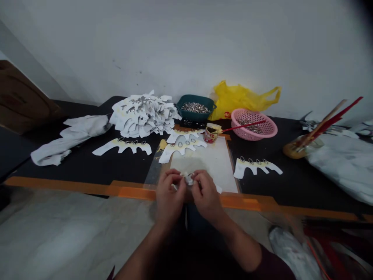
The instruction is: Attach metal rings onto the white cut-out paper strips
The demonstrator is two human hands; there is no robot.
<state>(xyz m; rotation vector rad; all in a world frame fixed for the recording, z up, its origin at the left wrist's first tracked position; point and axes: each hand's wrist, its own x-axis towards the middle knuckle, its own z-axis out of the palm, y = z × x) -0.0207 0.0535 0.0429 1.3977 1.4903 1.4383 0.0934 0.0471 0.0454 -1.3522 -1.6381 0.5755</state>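
**Q:** What is seen at the centre of the frame?

**A:** A bare left hand (170,198) and a bare right hand (206,196) are brought together over the orange-edged black worktable (136,192). A small silver metal ring (189,179) is held between them, above the near edge of a flat white board (210,163).

**Q:** How are the fingers set, and which hand is nearer?

**A:** The fingers (175,177) of both hands are drawn together and appear clamped on the ring from either side. It lies directly between the two sets of fingertips, and neither hand is clearly nearer. Its long axis cannot be made out, as it is partly hidden by the fingers.

**Q:** What is laid out around the hands, from left to right?

**A:** A crumpled white cloth (70,140) is seen first, then a white scalloped paper strip fitted with rings (121,147) and a heap of similar cut white paper (142,116). Beyond the hands, a dark green basket of metal rings (194,108) is placed before a yellow plastic bag (239,99). A small glue jar (211,135) is stood beside a pink perforated plastic basket (269,130), with a red-handled brush (243,126) laid across its rim. Another ringed paper strip (255,167) is placed right of the board, and a white sheet (340,167) is heaped at the far right.
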